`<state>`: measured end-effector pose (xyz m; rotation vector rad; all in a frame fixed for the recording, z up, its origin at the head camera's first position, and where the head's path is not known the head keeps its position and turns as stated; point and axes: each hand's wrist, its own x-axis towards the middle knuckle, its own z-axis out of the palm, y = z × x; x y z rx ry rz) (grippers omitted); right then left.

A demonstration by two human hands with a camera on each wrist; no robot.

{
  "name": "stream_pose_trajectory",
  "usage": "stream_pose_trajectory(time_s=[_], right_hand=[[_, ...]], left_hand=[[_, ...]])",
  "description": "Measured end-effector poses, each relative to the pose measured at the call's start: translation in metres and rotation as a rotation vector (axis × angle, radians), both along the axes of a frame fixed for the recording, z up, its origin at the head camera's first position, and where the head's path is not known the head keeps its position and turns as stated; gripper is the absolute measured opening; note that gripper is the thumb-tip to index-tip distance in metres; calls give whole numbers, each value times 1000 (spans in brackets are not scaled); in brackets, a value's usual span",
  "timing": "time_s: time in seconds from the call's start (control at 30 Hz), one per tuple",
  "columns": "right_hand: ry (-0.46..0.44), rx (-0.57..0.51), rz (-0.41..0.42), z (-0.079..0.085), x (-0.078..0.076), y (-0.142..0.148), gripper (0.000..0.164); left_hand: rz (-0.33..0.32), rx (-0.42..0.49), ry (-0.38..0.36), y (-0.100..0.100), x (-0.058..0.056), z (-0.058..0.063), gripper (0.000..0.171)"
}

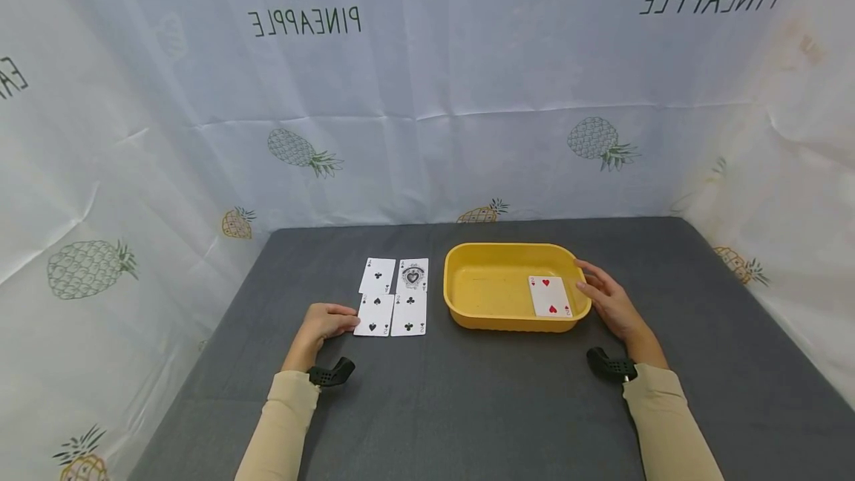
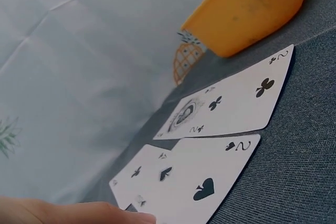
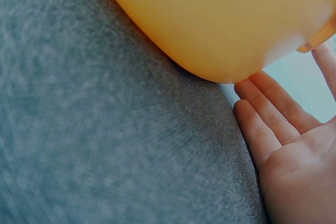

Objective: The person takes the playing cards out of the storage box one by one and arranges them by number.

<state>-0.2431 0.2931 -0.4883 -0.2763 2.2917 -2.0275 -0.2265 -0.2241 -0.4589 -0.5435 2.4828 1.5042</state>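
My left hand (image 1: 329, 321) lies by the left edge of the two of spades (image 1: 374, 315), its fingertips touching or very near that card. Beside it is the two of clubs (image 1: 409, 315). Above these two lie the ace of clubs (image 1: 377, 273) and the ace of spades (image 1: 413, 275), their lower ends partly covered. At the right end of the yellow tray (image 1: 508, 323), my right hand (image 1: 617, 310) touches the wall with fairly straight fingers (image 3: 278, 95). Inside the tray, toward its right side, a two of hearts (image 1: 550, 296) lies face up.
A dark grey cloth (image 1: 481, 407) covers the table. White curtains (image 1: 427, 80) with pineapple prints rise behind it and on both sides. Each wrist wears a black strap with a camera mount, such as the left mount (image 1: 332, 372).
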Motion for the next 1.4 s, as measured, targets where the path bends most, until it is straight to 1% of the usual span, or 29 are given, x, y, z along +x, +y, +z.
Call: stream_pose_trajectory(time_s=[0.13,0.3,0.5,0.6,0.73,0.83,1.1,1.4], right_hand=[[-5,17,-4,0,-1,0,54],[-6,29,-10,0,-1,1,55],[-19,28,-11,1,0,1,55],[-28,43,-18,2,0,1,56],[-41,64,-28,3,0,0,56],[-43,66,-30,3,0,-1,57],[-40,46,-26,3,0,-2,56],[-41,29,-21,3,2,-1,56]], left_hand=[[13,2,3,0,-1,1,30],[0,6,16,3,-2,3,29],[-23,33,13,15,-7,9,30],[-37,65,11,23,-10,12,31],[-80,136,18,35,-12,19,33],[-112,172,27,45,-13,24,33],[-213,195,81,74,-17,37,36],[-287,258,112,114,-22,52,32]])
